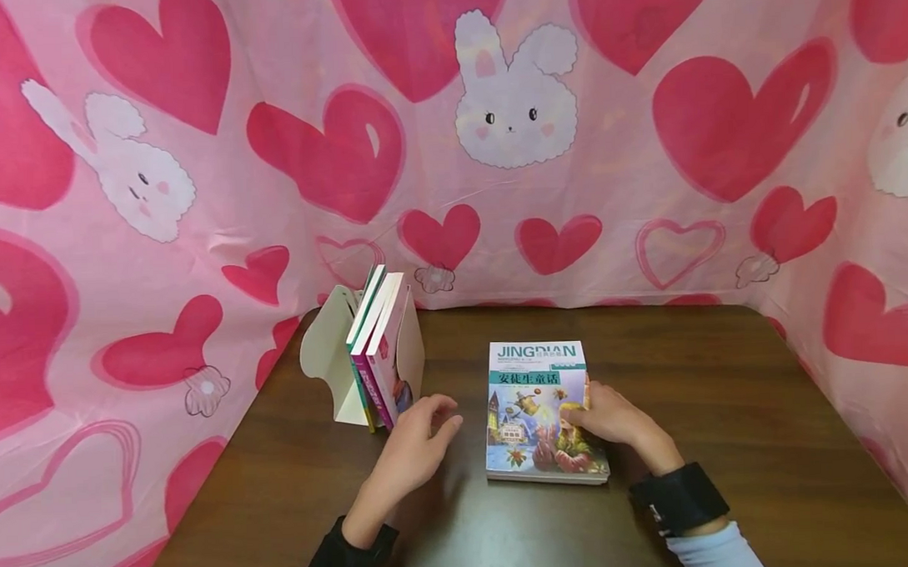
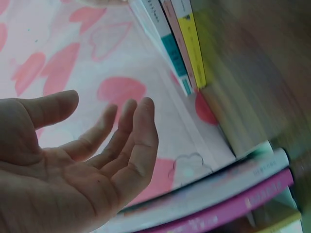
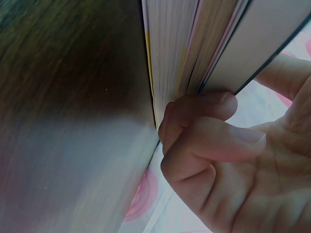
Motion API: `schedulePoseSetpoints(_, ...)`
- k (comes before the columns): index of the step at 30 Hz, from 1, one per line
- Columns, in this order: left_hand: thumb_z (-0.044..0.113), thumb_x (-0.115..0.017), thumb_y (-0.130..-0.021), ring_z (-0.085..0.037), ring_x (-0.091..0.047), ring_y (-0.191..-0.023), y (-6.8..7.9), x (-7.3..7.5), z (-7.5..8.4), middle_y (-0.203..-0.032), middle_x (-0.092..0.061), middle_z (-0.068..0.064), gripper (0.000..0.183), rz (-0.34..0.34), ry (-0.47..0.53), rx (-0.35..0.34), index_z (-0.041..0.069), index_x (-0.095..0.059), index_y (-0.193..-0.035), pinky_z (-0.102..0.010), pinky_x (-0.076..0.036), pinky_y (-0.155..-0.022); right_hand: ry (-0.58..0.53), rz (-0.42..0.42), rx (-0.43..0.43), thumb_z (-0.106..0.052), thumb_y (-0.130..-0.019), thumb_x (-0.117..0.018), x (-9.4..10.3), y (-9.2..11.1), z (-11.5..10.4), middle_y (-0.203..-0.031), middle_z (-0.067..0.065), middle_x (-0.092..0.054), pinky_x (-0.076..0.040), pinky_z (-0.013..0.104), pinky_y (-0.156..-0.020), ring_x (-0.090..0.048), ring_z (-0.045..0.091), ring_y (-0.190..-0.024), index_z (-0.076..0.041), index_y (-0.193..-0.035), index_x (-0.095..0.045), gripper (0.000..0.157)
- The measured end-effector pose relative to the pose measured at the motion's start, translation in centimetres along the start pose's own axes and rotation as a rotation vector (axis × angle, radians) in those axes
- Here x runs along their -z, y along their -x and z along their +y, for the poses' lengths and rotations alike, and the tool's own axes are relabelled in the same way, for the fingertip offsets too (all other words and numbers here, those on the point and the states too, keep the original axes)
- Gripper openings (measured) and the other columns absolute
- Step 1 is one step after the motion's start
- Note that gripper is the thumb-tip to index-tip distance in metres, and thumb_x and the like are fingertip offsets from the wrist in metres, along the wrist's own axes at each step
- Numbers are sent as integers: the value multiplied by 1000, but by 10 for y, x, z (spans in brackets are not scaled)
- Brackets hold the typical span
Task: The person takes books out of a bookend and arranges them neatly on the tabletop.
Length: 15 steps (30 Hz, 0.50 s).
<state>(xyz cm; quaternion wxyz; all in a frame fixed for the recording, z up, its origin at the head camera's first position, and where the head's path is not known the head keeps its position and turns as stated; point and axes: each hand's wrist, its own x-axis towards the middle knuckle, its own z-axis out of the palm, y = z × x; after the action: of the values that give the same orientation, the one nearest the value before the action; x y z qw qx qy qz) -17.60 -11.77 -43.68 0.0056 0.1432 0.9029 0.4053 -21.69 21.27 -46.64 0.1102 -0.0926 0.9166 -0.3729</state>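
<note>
A stack of books lies flat on the table. Its top book (image 1: pixel 529 398) has a blue illustrated cover with Chinese characters and "JINGDIAN". My right hand (image 1: pixel 616 415) grips the top book at its right edge, thumb on the cover. In the right wrist view, the curled fingers (image 3: pixel 214 145) touch the page edges of the stack. My left hand (image 1: pixel 411 452) hovers between the stack and a cream bookend (image 1: pixel 328 342), fingers loosely bent and holding nothing. Several books stand in the bookend, among them a magenta-spined book (image 2: pixel 233 206) and a white-spined book (image 2: pixel 243 177).
The dark wooden table (image 1: pixel 697 375) extends around the books. Pink fabric (image 1: pixel 615 169) with hearts and rabbits hangs behind it and on both sides. The stack's spines (image 2: pixel 172 46) show teal, pink and yellow in the left wrist view.
</note>
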Motion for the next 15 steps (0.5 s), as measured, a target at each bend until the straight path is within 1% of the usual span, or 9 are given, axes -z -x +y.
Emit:
schedulePoseSetpoints(3, 20, -71, -103, -19, -60, -88, 8, 7, -2, -96, -66, 0, 14, 51, 25, 8, 9, -71, -113, -37, -57, -80, -1, -2, -1, -23, -95, -76, 0, 0, 1, -97, 9, -67, -51, 42, -79, -60, 25, -87, 9, -122, -61, 45)
schedulePoseSetpoints(6, 17, -71, -102, -18, -58, -84, 16, 13, -4, -90, -63, 1, 7, 94, 59, 27, 11, -71, -107, -34, -55, -76, 6, -1, -4, -24, -96, -76, 0, -1, 0, -98, 10, -67, -51, 44, -81, -60, 25, -88, 10, -123, -59, 47)
schedulePoseSetpoints(10, 18, -72, -102, -17, -57, -80, 25, 21, -7, -85, -61, 1, 7, 141, 73, 62, 11, -70, -104, -31, -52, -71, 3, -1, -19, -24, -96, -76, 1, -1, -1, -100, 10, -68, -52, 45, -81, -60, 26, -88, 11, -126, -58, 50)
schedulePoseSetpoints(15, 17, -73, -102, -17, -56, -78, 33, 31, -11, -84, -61, 0, 8, 200, 63, 112, 10, -69, -104, -28, -48, -65, -1, -9, -33, -24, -96, -76, 0, -1, -1, -100, 11, -68, -52, 43, -80, -60, 26, -88, 12, -127, -58, 51)
